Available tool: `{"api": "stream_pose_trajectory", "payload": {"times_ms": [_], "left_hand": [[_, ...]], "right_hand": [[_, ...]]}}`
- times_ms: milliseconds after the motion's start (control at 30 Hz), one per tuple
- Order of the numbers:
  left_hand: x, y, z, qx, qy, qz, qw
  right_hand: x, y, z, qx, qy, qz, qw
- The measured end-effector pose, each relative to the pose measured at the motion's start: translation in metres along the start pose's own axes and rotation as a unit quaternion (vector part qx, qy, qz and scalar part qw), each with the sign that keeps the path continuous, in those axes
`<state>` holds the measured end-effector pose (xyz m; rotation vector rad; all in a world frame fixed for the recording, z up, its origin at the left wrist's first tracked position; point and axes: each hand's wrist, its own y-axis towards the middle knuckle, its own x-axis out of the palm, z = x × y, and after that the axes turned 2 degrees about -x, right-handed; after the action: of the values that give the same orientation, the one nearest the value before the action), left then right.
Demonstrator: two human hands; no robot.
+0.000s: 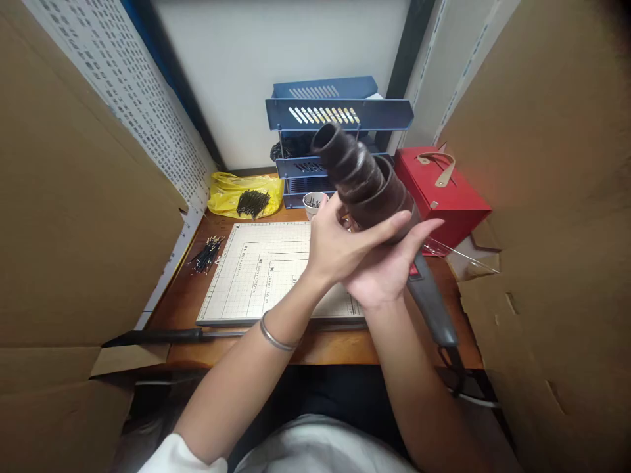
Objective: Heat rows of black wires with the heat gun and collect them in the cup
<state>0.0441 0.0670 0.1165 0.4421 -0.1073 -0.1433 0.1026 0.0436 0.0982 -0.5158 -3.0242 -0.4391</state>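
Observation:
Both my hands hold a dark brown roll [362, 174], a glossy strip wound in a spiral and drawn out to a stepped, tilted tube. My left hand [340, 243] grips its lower left side, thumb across the front. My right hand [387, 272] cups the bottom from the right, thumb pointing up and right. The fingers behind the roll are hidden. Just right of my right hand is a grey tool handle [431, 305] with a red switch and a cord; its upper part is hidden. Beneath my forearms lies a gridded paper trimmer [266, 269] with a long black-handled arm [162, 336].
Black wire pieces [207, 255] lie left of the trimmer. A yellow bag [221, 190] bears more black pieces. Behind stand a white cup [311, 205] of small bits, a blue tray rack [340, 115] and a red box [438, 190]. Cardboard walls [547, 230] flank the wooden table [325, 348].

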Motion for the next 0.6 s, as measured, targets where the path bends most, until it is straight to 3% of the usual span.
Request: {"api": "stream_pose_trajectory", "payload": {"times_ms": [67,100,233,300,367,500,600], "left_hand": [[-0.011,-0.010,-0.001,0.011,-0.027,-0.011,1.000],[-0.016,-0.016,-0.003,0.004,-0.043,-0.019,0.999],[-0.042,-0.046,-0.018,-0.029,-0.053,-0.028,0.998],[-0.056,-0.064,-0.029,-0.044,0.007,-0.055,0.998],[-0.070,-0.081,-0.041,-0.072,0.137,-0.047,0.987],[-0.093,-0.098,-0.061,-0.042,0.423,-0.096,0.900],[-0.100,-0.093,-0.067,-0.028,0.535,-0.145,0.832]], "right_hand": [[0.005,-0.010,0.000,-0.006,0.195,-0.003,0.981],[0.006,-0.015,0.001,0.000,0.232,-0.007,0.973],[0.004,-0.026,-0.001,-0.010,0.260,-0.019,0.965],[-0.003,-0.025,-0.003,-0.042,0.279,-0.034,0.959],[-0.012,-0.023,-0.004,-0.080,0.270,-0.035,0.959],[-0.042,-0.020,0.007,-0.148,0.174,0.023,0.973],[-0.070,-0.022,0.024,-0.154,-0.009,0.071,0.985]]}}
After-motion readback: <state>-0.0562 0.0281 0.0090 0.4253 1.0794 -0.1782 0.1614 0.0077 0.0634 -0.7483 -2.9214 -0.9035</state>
